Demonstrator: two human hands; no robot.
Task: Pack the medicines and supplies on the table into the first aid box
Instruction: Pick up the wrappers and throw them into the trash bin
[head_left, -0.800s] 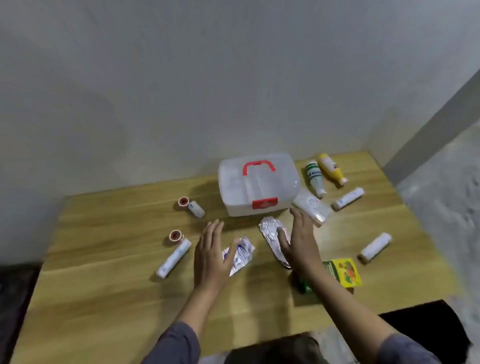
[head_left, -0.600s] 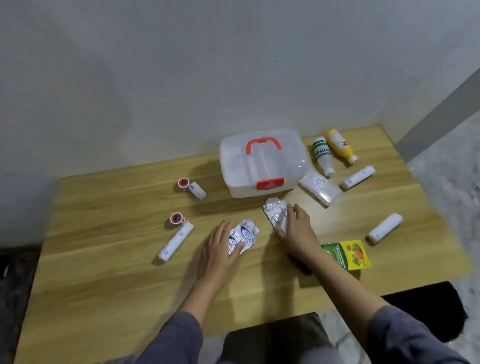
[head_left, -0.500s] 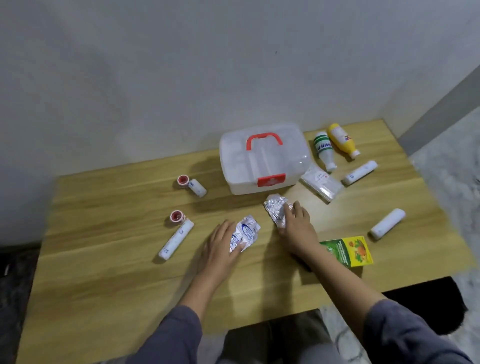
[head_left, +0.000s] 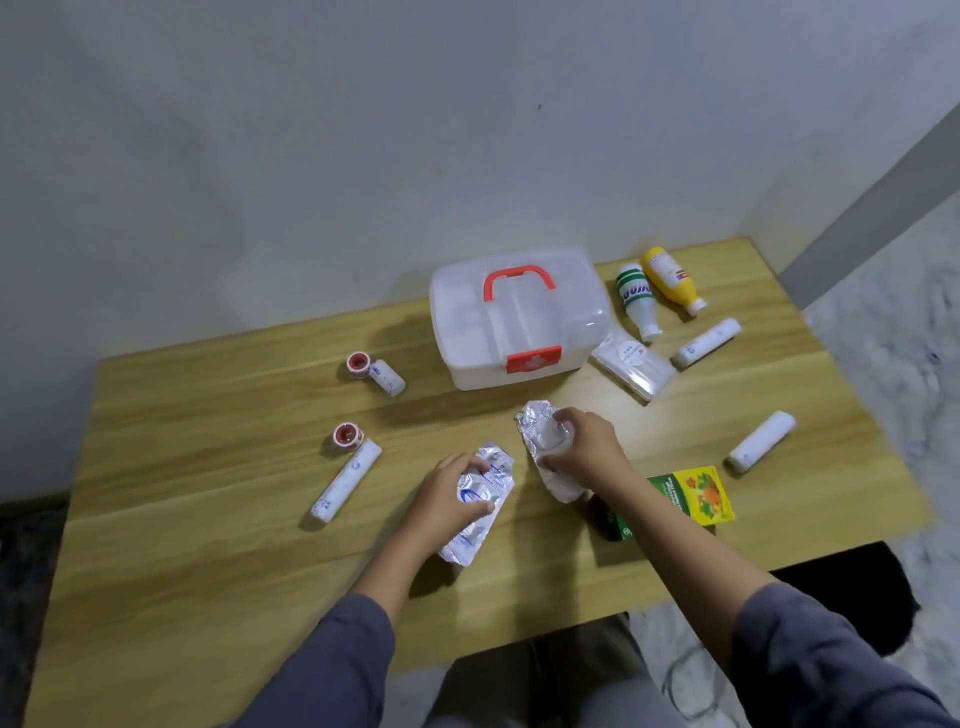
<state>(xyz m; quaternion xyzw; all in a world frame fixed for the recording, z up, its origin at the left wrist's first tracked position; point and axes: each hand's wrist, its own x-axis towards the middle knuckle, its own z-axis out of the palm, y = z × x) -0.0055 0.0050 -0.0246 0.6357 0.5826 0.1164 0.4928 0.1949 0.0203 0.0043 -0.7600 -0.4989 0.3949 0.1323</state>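
Observation:
The clear first aid box with a red handle and red latch stands shut at the back of the wooden table. My left hand grips a blue-printed foil blister pack near the table's middle. Just to its right, my right hand is closed on a plain silver foil pack. Both packs sit in front of the box, apart from it.
Left of the hands lie two red tape rolls and two white gauze rolls. Right of the box lie a green-white bottle, a yellow bottle, a clear bag, two more white rolls and a green-yellow carton.
Both hands went from lying flat beside the foil packs to closing around them. The camera view has dropped slightly toward the table.

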